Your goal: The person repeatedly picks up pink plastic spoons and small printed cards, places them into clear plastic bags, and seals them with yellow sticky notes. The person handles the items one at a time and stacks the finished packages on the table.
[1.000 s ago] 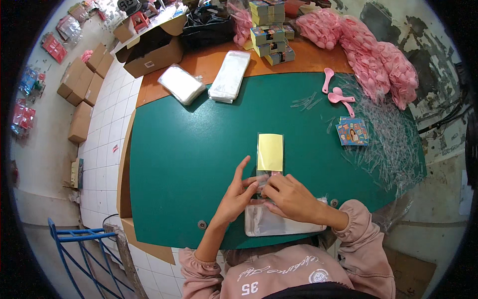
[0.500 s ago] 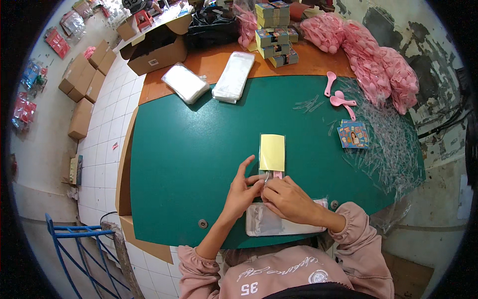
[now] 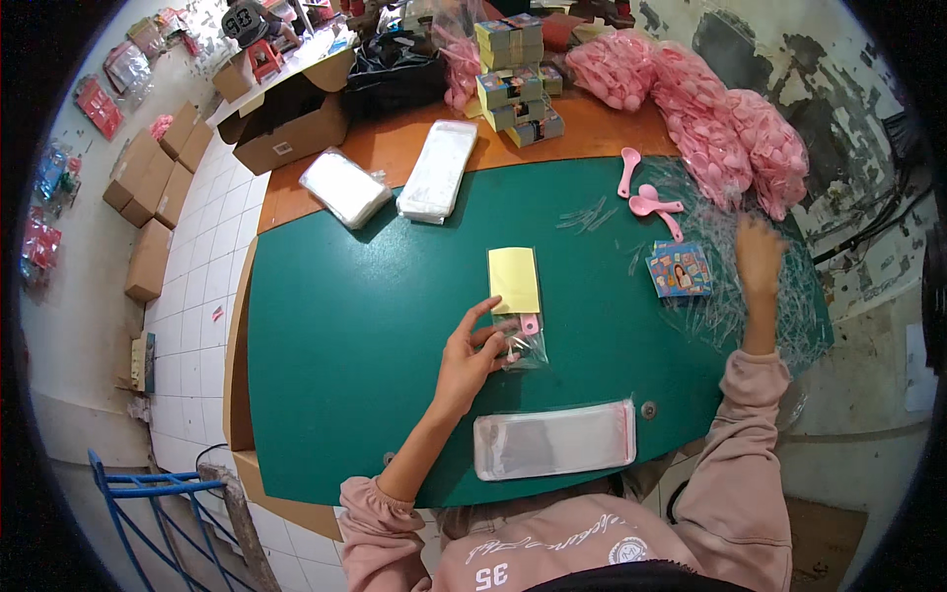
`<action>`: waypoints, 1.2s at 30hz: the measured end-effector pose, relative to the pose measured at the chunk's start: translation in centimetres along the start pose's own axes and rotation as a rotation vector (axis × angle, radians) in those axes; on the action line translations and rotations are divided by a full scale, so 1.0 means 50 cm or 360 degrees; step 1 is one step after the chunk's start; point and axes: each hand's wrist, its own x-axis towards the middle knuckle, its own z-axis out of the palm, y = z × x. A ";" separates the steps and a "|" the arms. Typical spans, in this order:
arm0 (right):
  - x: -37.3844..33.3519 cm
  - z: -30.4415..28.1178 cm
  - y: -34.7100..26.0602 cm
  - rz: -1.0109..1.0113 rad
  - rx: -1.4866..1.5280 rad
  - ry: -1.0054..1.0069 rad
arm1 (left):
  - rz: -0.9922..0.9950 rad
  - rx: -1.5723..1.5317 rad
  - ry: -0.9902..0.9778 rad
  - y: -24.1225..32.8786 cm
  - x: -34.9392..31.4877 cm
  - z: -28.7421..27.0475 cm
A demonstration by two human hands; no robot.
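A clear plastic bag (image 3: 531, 347) lies mid-table with a yellow card (image 3: 514, 281) inside. The end of a pink handle (image 3: 530, 324) pokes out below the card. My left hand (image 3: 472, 357) rests at the bag's lower left, fingers apart; the index fingertip touches the card's lower corner and the thumb lies by the bag's open end. Far to the right, my right hand (image 3: 760, 259) is over a heap of clear plastic strips (image 3: 730, 316). Motion smears its fingers, so what they hold, if anything, is unclear.
Flat clear bags (image 3: 554, 440) lie near the front edge. Pink spoons (image 3: 628, 173) and picture cards (image 3: 681, 270) sit at right, below bulging bags of pink spoons (image 3: 695, 128). Banded card stacks (image 3: 510, 89), two bag piles (image 3: 438, 173) and an open carton (image 3: 291, 128) stand at the back.
My right hand has left the plastic bag and swung right and away to the strips. My left hand stays at the bag, its fingers still apart. The whole view has shifted slightly.
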 end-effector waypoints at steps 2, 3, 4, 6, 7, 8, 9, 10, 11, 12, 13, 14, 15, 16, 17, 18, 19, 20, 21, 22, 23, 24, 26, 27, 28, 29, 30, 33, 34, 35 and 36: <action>-0.033 0.040 -0.046 0.0304 -0.1426 -0.0266 | 0.0026 0.0020 0.0016 -0.014 -0.003 -0.018; -0.034 0.064 -0.103 0.0000 -0.0815 -0.0257 | 0.0020 0.0088 0.0027 -0.011 -0.006 -0.015; -0.039 0.095 -0.180 -0.0279 -0.0205 -0.0239 | 0.0018 0.0082 0.0022 -0.010 -0.007 -0.010; -0.078 0.183 -0.295 -0.0656 0.0319 -0.0612 | 0.0053 0.0153 -0.0054 -0.006 -0.013 -0.020; -0.095 0.219 -0.333 -0.0683 0.0307 -0.0640 | 0.0046 0.0160 -0.0060 -0.004 -0.013 -0.023; -0.105 0.238 -0.350 -0.0709 0.0292 -0.0663 | 0.0030 0.0076 -0.0078 0.002 -0.017 -0.017; -0.106 0.257 -0.341 -0.0699 0.0295 -0.0655 | 0.0012 -0.0009 -0.0093 0.007 -0.022 -0.014; -0.099 0.280 -0.334 -0.0780 0.0280 -0.0534 | 0.0014 -0.0001 -0.0087 0.013 -0.024 -0.013; -0.094 0.294 -0.329 -0.0857 0.0263 -0.0412 | -0.0043 -0.0034 -0.0093 0.018 -0.025 -0.013; -0.095 0.297 -0.323 -0.0858 0.0267 -0.0410 | -0.0102 -0.0068 -0.0102 0.020 -0.024 -0.015; -0.097 0.289 -0.325 -0.0794 0.0423 -0.0382 | -0.0111 -0.0050 -0.0161 0.022 -0.026 -0.025; -0.097 0.285 -0.324 -0.0725 0.0575 -0.0354 | -0.0113 -0.0055 -0.0146 0.026 -0.027 -0.028; -0.095 0.286 -0.321 -0.0729 0.0583 -0.0366 | -0.0085 0.0015 -0.0097 0.033 -0.031 -0.027; -0.096 0.287 -0.320 -0.0690 0.0651 -0.0379 | -0.0063 0.0090 -0.0060 0.037 -0.032 -0.026; -0.098 0.287 -0.318 -0.0648 0.0718 -0.0391 | -0.0075 0.0089 -0.0061 0.033 -0.031 -0.027; -0.099 0.287 -0.315 -0.0637 0.0721 -0.0395 | 0.0092 0.0242 0.0014 0.028 -0.031 -0.027; -0.099 0.287 -0.314 -0.0577 0.0857 -0.0415 | 0.0262 0.0396 0.0086 0.024 -0.030 -0.028; -0.099 0.287 -0.312 -0.0515 0.0994 -0.0433 | 0.0253 0.0398 0.0081 0.020 -0.028 -0.029; -0.101 0.287 -0.309 -0.0505 0.0996 -0.0432 | 0.0461 0.0909 0.0064 0.015 -0.025 -0.028; -0.102 0.287 -0.306 -0.0505 0.1016 -0.0468 | 0.0669 0.1420 0.0047 0.012 -0.022 -0.024; -0.102 0.286 -0.303 -0.0506 0.1036 -0.0504 | 0.0678 0.1424 0.0124 0.020 -0.023 -0.009; -0.099 0.282 -0.300 -0.0501 0.1040 -0.0504 | 0.0673 0.1427 0.0123 0.017 -0.020 -0.011; -0.095 0.273 -0.300 -0.0512 0.1076 -0.0629 | 0.0606 0.1479 0.0136 0.007 -0.018 -0.020; -0.095 0.269 -0.303 -0.0512 0.1086 -0.0633 | 0.0599 0.1485 0.0141 0.005 -0.019 -0.022; -0.096 0.264 -0.305 -0.0429 0.1129 -0.0679 | 0.0588 0.1464 0.0123 0.002 -0.017 -0.021; -0.098 0.262 -0.305 -0.0348 0.1172 -0.0726 | 0.0578 0.1443 0.0107 0.000 -0.016 -0.022; -0.102 0.265 -0.302 -0.0345 0.1174 -0.0729 | 0.0574 0.1443 0.0107 0.001 -0.015 -0.023; -0.114 0.281 -0.292 0.0209 0.1446 -0.0881 | 0.0606 0.1382 0.0069 0.003 -0.011 -0.024; -0.117 0.289 -0.289 0.0389 0.1707 -0.0975 | 0.0595 0.1281 0.0031 0.001 -0.010 -0.024; -0.119 0.293 -0.288 0.0573 0.1966 -0.1065 | 0.0584 0.1181 -0.0006 -0.001 -0.010 -0.024; -0.121 0.293 -0.295 0.0574 0.1968 -0.1067 | 0.0581 0.1181 -0.0004 -0.004 -0.011 -0.024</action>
